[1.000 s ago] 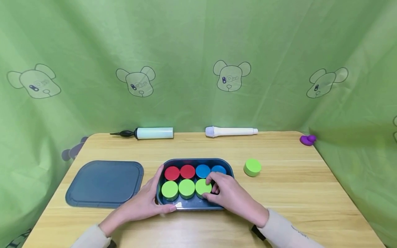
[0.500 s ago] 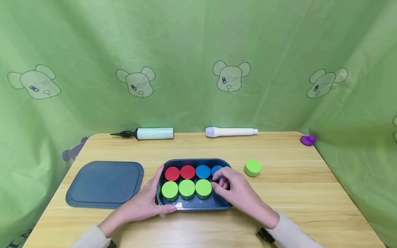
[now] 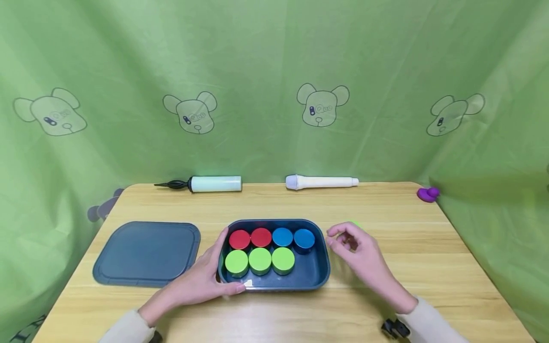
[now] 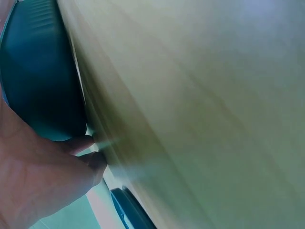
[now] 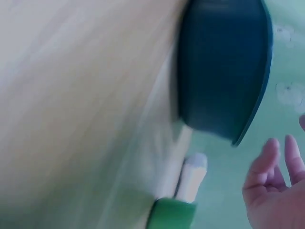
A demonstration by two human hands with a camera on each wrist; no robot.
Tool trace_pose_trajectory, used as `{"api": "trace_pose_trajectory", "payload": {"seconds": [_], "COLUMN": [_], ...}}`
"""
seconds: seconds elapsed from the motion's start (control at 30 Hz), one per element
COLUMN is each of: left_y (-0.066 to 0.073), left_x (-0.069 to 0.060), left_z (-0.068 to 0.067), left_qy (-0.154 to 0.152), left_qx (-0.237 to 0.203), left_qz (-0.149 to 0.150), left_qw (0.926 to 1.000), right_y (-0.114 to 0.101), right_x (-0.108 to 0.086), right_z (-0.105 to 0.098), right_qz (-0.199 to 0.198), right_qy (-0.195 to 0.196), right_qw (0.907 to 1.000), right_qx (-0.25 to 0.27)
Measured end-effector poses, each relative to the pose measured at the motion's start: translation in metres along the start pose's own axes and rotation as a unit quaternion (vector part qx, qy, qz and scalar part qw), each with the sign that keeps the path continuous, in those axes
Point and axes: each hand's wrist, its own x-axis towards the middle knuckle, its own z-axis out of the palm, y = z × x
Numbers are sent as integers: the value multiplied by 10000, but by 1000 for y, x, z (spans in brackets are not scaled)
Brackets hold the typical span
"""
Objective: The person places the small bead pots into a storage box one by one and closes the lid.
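Note:
A dark blue-grey rectangular box stands on the table. Inside, two red round blocks and two blue ones form the back row. Several green round blocks line the front row, with bare floor at its right end. My left hand holds the box by its left end, thumb at the front wall and fingers along the side. Right of the box, my right hand hovers with fingers loosely bent and nothing in them. It mostly hides another green round block on the table.
A dark flat lid lies left of the box. Along the back edge rest a hand pump and a white microphone-shaped stick. A purple object sits at the back right corner, before a green curtain.
My right hand has let go of the front row's rightmost green block and moved right, out of the box, towards the green block on the table. The left hand stays on the box.

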Motion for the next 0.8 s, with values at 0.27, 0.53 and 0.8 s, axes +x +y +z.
{"api": "trace_pose_trajectory", "payload": {"seconds": [0.27,0.53,0.8], "left_y": [0,0,2], "left_x": [1,0,1], "left_z": [0,0,1], "left_qy": [-28,-21,36], "left_qx": [-30,1,-4], "left_qz": [-13,-30,87], "left_qw": [10000,10000,10000], "right_y": [24,43,57], "right_x": [5,9,13], "right_z": [-21,-35,-41], "right_qz": [398,1100,1919], "right_qy": [402,309,-51], "right_qw": [9971,9911,9806], "right_qx": [-512,-686,-397]}}
